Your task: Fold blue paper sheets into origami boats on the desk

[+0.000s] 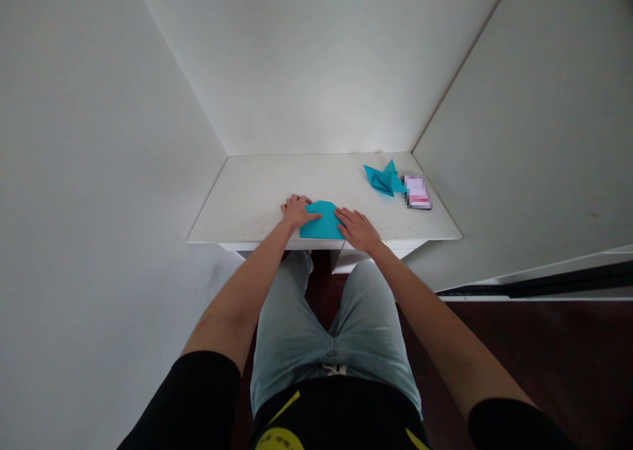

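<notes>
Both hands lie open and flat, and neither one pinches or clamps anything. The left hand (298, 212) rests palm down at the left side of a folded sheet of teal origami paper (322, 222), with its fingertips (314, 216) lying on the sheet. The right hand (357, 231) rests palm down at the sheet's right side, with its fingers (345, 218) on the sheet's right edge. The two hands stand apart, with the sheet between them.

The sheet lies flat at the front edge of a white desk (242, 202). Behind the sheet and to its right stands a folded teal origami figure (382, 181) with pointed flaps. Just right of that figure, and apparently touching it, lies a pixelated rectangular object (417, 192); any label on it is unreadable. Below the sheet and nearer the camera are the person's pale grey-green shorts (321, 331) and a black top (341, 414) bearing yellow print, which is also unreadable.
</notes>
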The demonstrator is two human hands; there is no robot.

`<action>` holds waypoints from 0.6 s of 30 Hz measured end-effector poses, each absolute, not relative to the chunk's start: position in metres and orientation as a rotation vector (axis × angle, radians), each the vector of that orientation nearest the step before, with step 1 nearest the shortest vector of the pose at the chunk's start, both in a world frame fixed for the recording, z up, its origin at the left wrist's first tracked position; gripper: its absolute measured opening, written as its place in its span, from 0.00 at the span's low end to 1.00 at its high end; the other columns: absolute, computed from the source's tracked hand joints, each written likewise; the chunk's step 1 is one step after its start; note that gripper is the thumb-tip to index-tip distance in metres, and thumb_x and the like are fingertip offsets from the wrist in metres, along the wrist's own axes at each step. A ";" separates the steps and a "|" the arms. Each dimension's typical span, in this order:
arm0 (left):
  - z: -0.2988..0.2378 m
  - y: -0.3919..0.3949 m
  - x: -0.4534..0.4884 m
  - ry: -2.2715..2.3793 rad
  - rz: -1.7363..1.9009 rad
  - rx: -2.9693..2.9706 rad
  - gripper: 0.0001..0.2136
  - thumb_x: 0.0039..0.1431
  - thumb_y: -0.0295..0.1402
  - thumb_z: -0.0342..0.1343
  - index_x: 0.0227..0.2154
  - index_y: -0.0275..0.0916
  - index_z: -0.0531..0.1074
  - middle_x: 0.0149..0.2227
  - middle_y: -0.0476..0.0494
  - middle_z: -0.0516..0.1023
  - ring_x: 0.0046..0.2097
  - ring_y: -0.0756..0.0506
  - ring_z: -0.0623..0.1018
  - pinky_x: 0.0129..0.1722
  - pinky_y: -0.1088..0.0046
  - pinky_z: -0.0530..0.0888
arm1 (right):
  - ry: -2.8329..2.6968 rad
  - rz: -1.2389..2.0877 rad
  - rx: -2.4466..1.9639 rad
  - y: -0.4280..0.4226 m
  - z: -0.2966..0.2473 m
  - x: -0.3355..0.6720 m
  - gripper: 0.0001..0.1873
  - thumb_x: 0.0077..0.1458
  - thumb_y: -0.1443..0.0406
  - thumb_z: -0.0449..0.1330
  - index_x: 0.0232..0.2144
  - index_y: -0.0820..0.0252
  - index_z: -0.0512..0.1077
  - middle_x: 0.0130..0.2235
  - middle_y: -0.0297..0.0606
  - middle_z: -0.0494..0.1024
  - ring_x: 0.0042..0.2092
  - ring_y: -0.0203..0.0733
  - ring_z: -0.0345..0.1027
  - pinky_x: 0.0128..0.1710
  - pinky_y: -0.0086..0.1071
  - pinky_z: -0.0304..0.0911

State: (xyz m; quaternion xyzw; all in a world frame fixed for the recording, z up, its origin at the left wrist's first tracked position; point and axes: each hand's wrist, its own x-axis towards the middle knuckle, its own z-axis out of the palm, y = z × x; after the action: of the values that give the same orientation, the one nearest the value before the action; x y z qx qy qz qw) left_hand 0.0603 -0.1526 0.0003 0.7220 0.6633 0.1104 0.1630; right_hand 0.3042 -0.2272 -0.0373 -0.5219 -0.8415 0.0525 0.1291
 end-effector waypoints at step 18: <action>-0.028 -0.231 0.105 1.444 0.399 2.509 0.29 0.75 0.45 0.50 0.73 0.37 0.64 0.76 0.34 0.64 0.77 0.37 0.62 0.77 0.55 0.58 | -2.420 0.179 -1.509 -0.224 -0.043 0.305 0.31 0.76 0.57 0.44 0.75 0.57 0.62 0.76 0.43 0.63 0.77 0.50 0.55 0.77 0.55 0.50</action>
State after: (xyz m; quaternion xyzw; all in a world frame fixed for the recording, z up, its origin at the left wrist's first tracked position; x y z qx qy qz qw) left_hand 0.1049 -0.2312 -0.0284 0.8535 0.4911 0.1356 0.1093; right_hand 0.3046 -0.2237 -0.0429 -0.5226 -0.8384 0.0622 0.1416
